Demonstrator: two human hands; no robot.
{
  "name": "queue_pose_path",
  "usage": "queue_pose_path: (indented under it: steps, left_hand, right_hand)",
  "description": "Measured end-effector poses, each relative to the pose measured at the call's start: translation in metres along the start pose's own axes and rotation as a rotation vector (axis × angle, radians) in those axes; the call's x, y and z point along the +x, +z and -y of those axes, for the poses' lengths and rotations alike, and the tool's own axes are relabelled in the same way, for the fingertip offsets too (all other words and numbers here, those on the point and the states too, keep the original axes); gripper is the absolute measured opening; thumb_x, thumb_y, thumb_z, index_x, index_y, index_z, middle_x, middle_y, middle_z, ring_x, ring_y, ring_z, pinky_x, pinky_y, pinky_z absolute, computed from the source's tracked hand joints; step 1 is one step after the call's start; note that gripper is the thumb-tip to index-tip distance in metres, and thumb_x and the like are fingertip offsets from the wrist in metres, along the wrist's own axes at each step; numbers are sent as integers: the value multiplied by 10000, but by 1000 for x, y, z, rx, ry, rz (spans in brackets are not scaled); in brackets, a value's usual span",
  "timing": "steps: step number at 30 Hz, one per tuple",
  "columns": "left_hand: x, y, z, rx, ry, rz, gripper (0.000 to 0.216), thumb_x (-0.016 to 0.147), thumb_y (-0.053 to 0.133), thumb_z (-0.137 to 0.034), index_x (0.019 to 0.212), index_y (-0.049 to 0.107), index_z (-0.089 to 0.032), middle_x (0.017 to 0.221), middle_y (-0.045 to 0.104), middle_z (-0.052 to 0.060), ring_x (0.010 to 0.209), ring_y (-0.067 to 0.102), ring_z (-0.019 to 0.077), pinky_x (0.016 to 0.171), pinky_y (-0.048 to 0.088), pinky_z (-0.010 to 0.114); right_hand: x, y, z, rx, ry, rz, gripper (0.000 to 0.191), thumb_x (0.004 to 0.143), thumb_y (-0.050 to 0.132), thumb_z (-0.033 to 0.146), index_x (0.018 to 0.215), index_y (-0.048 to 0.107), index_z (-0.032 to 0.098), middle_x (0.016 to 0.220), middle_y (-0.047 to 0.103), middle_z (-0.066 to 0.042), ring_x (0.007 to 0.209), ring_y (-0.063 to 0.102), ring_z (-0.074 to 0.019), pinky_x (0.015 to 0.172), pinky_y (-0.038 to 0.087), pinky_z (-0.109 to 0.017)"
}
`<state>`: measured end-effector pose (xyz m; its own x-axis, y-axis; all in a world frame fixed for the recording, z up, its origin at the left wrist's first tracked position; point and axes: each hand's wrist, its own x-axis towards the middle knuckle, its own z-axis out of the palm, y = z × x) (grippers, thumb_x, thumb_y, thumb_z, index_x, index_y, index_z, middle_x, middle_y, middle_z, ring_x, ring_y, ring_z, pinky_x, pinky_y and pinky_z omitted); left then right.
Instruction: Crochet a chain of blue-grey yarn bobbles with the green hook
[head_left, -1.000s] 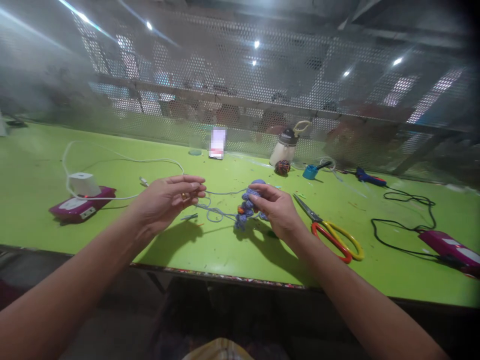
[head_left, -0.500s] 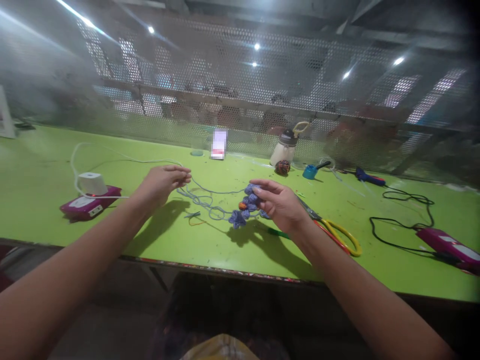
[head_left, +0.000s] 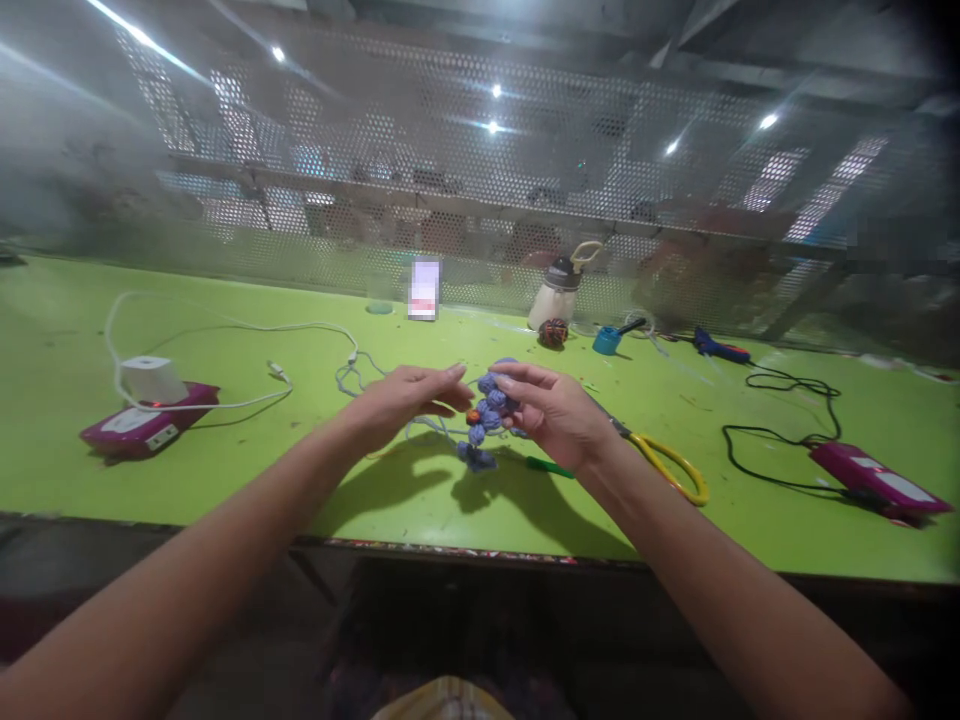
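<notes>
My right hand (head_left: 559, 405) is closed on a crocheted flower piece (head_left: 491, 408) of puffy blue-purple yarn with an orange centre, held above the table. A lower part of the piece hangs below it. My left hand (head_left: 409, 400) reaches in from the left, thumb and fingers apart, its fingertips beside the orange centre. Whether they touch the piece or its yarn, I cannot tell. Blue-grey yarn (head_left: 429, 428) runs loosely between the piece and the table under my left hand. A green-handled tool (head_left: 550, 467) and yellow-handled scissors (head_left: 671, 468) lie by my right hand, partly hidden by it.
On the green table (head_left: 247, 490), a purple power strip (head_left: 161, 430) with a white charger (head_left: 152, 380) and cable stands left. Towards the back are a phone (head_left: 424, 288), a bottle (head_left: 556, 295), a dark yarn ball (head_left: 553, 333) and a blue container (head_left: 606, 341). Another power strip (head_left: 877, 478) lies right.
My left hand has moved right to the crocheted piece, and its pinched fingers have parted. My right hand still holds the piece. The view has shifted slightly.
</notes>
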<state>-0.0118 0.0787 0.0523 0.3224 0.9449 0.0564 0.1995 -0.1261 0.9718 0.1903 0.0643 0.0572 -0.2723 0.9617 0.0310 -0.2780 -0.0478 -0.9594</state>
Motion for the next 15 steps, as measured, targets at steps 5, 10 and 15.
queue_pose_path:
  steps: [5,10,15]
  left_hand:
    - [-14,28,6,-275,-57,176,189,784,724,-334,802,754,-148,816,725,101,724,649,160,642,485,233]
    - [-10,31,8,-400,-138,130,181,753,760,-279,855,740,-130,757,678,67,589,565,104,535,436,201]
    - [-18,28,0,-527,-186,91,171,762,748,-209,908,725,-124,780,691,67,516,527,70,488,422,190]
  right_hand:
    - [14,0,-9,-18,-36,-33,297,612,841,247,860,698,165,796,695,-30,677,595,-124,594,465,-269]
    - [26,5,-14,-23,-7,-24,315,584,854,237,839,689,153,788,685,-29,702,598,-130,582,452,-246]
    - [26,14,-23,27,50,2,478,716,787,434,1091,616,193,817,661,-13,667,602,-124,616,489,-265]
